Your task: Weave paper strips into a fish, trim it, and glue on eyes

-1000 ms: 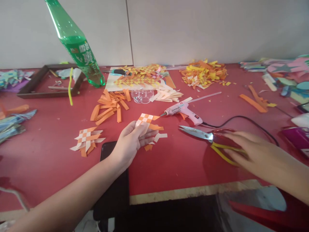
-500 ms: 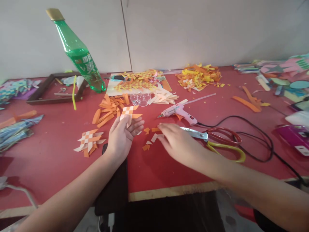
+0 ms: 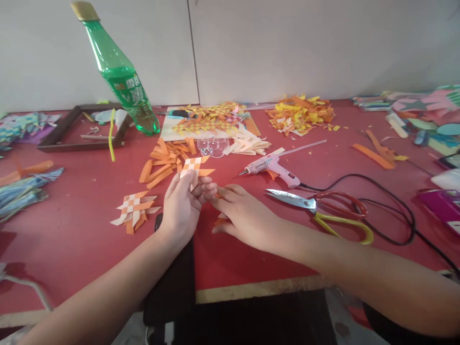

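Between the thumb and fingers of my left hand (image 3: 183, 206) is a small woven paper square (image 3: 192, 167), checked orange and cream, with loose strip ends at its right side. My right hand (image 3: 244, 213) is low over the red table, its thumb apart from its fingers and its fingertips close to my left hand. Small orange and cream paper scraps (image 3: 221, 220) show partly under it; the rest are hidden. Right of that hand lie scissors (image 3: 291, 199) with one red and one yellow handle. A second woven paper piece (image 3: 134, 211) lies left of my left hand.
A pink glue gun (image 3: 269, 167) with a black cord lies behind the scissors. Orange strips (image 3: 165, 158), cream strips (image 3: 247, 143) and a heap of yellow and orange scraps (image 3: 300, 115) lie farther back. A green bottle (image 3: 125, 81) stands beside a dark frame (image 3: 68, 122). A phone (image 3: 172, 278) overhangs the front edge.
My right hand has moved left from beside the scissors, over the small scraps and up to my left hand. The scissor blades now show uncovered. My left hand keeps the woven square.
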The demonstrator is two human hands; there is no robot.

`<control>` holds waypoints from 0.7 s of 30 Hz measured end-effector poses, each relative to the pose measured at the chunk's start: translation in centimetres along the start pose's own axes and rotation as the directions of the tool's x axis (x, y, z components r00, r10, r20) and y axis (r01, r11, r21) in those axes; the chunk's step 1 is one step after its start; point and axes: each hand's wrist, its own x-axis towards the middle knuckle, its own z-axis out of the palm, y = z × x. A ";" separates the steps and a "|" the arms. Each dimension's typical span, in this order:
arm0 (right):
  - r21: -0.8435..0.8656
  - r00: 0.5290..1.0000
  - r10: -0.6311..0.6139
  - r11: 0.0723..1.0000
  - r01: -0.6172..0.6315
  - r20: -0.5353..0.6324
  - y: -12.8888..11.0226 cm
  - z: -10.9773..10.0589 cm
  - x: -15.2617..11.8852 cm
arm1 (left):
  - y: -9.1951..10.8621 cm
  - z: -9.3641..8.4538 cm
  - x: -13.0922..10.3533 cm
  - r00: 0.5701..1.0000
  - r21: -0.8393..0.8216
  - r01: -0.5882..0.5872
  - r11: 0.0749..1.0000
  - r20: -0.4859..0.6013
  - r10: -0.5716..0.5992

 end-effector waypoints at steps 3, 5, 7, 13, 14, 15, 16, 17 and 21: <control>0.044 0.990 -0.099 0.994 0.095 0.098 0.5 -0.7 0.8 | 0.1 -0.1 0.1 1.000 -0.006 -0.001 1.000 -0.006 0.001; 0.078 0.985 -0.140 0.988 0.132 0.103 1.1 -1.0 1.0 | 0.3 -0.1 0.1 1.000 -0.014 0.000 1.000 -0.012 -0.001; 0.121 0.986 -0.149 0.983 0.139 0.081 1.7 -1.1 0.9 | 0.4 -0.1 0.2 1.000 -0.023 0.006 1.000 -0.012 -0.006; 0.235 0.994 -0.105 0.967 0.094 0.035 2.9 -1.2 0.0 | 0.4 -0.1 0.0 1.000 0.011 0.022 1.000 -0.009 -0.022; 0.261 0.993 -0.100 0.962 0.083 0.055 3.1 -1.5 -0.2 | 0.4 -0.1 0.0 1.000 0.018 0.025 1.000 -0.007 -0.025; 0.288 0.993 -0.093 0.955 0.068 0.075 3.2 -1.9 -0.3 | 0.4 -0.1 -0.1 1.000 0.023 0.029 0.999 -0.005 -0.028; 0.302 0.993 -0.080 0.952 0.049 0.091 3.4 -2.4 -0.5 | 0.3 -0.1 -0.1 0.999 0.025 0.032 0.999 -0.007 -0.032; 0.296 0.993 -0.062 0.955 0.029 0.104 3.5 -2.9 -0.6 | 0.3 0.0 -0.2 0.999 0.025 0.035 0.999 -0.009 -0.035; 0.146 0.988 -0.007 0.989 -0.016 0.153 3.6 -4.4 -1.2 | 0.2 0.0 -0.2 0.999 0.018 0.045 0.999 0.006 -0.045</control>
